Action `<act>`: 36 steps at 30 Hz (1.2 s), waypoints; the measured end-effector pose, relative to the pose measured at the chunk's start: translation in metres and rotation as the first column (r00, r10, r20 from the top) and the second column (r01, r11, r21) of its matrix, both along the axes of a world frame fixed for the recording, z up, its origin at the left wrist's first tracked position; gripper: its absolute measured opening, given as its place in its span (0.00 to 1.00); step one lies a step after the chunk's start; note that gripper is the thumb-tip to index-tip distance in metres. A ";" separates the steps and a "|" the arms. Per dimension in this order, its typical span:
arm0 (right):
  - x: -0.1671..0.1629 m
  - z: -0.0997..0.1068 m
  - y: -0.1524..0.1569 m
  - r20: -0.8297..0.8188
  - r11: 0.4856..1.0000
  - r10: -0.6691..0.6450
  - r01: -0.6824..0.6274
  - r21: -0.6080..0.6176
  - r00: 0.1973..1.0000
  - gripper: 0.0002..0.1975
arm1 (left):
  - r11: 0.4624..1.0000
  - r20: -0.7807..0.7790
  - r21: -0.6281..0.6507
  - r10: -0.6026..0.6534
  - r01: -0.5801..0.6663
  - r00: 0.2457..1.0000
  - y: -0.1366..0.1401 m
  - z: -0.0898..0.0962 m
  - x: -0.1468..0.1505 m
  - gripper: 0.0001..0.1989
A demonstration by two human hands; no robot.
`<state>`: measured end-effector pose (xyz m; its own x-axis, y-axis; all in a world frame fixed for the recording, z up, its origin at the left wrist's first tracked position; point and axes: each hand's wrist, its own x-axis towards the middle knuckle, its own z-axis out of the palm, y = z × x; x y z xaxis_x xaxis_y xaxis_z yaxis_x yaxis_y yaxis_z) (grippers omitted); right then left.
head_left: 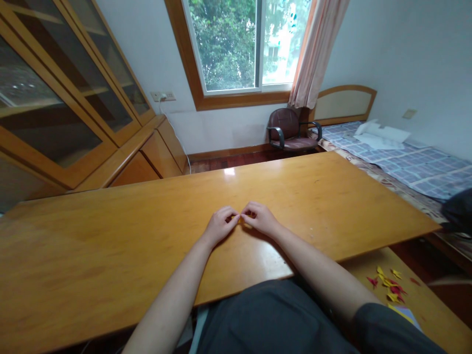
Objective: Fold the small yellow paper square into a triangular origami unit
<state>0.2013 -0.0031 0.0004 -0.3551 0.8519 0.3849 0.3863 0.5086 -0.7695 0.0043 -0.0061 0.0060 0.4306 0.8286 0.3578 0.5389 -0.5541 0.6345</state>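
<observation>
Above the middle of the wooden table (121, 241), my left hand (220, 226) and my right hand (261, 219) meet at the fingertips. Between them is a small piece of yellow paper (241, 221), mostly hidden by the fingers. Both hands are closed in a pinch on it, thumbs towards each other. The paper looks folded, but its shape is too small and covered to make out.
Lower at the right, a wooden surface (372, 263) bears several small yellow and red folded paper figures (391, 283) and some paper sheets (410, 316). A glass-door cabinet (121, 142) stands left, an office chair (289, 129) beyond the table, a bed (401, 162) right.
</observation>
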 end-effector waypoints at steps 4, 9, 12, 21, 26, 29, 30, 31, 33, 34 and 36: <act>0.000 -0.001 0.001 -0.016 0.999 -0.018 0.018 0.030 1.000 0.04 | 0.999 -0.002 0.029 0.019 -0.018 1.000 0.000 0.000 -0.001 0.10; 0.002 -0.003 0.005 -0.046 0.996 -0.080 0.081 0.041 0.996 0.04 | 0.998 0.052 0.017 0.065 -0.066 0.996 0.001 -0.002 -0.004 0.10; 0.007 -0.005 0.010 -0.065 0.991 -0.132 0.134 0.029 0.989 0.04 | 0.995 0.097 0.004 0.097 -0.098 0.990 0.002 -0.002 -0.006 0.10; 0.016 -0.009 0.015 -0.120 0.990 -0.141 0.140 -0.017 0.983 0.07 | 0.994 0.129 -0.008 0.111 -0.111 0.985 0.003 -0.001 -0.005 0.11; 0.009 -0.007 0.009 -0.004 0.999 0.021 -0.021 0.033 1.000 0.07 | 0.999 0.055 0.010 0.048 -0.048 0.997 0.002 -0.003 -0.003 0.10; 0.008 -0.007 0.009 0.027 0.998 0.021 -0.022 0.051 0.999 0.07 | 0.999 0.040 0.020 0.047 -0.048 0.998 0.002 -0.004 -0.003 0.10; 0.008 -0.007 0.008 0.031 0.998 0.020 -0.022 0.055 0.999 0.07 | 0.999 0.037 0.024 0.044 -0.045 0.998 0.003 -0.004 -0.003 0.10; 0.008 -0.007 0.008 0.038 0.998 0.024 -0.026 0.059 0.999 0.07 | 0.999 0.032 0.028 0.038 -0.039 0.999 0.003 -0.005 -0.003 0.10; 0.008 -0.006 0.008 0.053 0.997 0.040 -0.043 0.068 0.998 0.06 | 0.999 0.018 0.036 0.023 -0.023 1.000 0.003 -0.005 -0.002 0.09; 0.007 -0.006 0.007 0.062 0.996 0.049 -0.053 0.073 0.997 0.06 | 0.999 0.009 0.040 0.015 -0.016 1.000 0.003 -0.005 -0.002 0.09; 0.006 -0.006 0.007 0.076 0.995 0.061 -0.067 0.079 0.995 0.06 | 0.999 -0.005 0.047 0.005 -0.005 1.000 0.002 -0.004 -0.001 0.08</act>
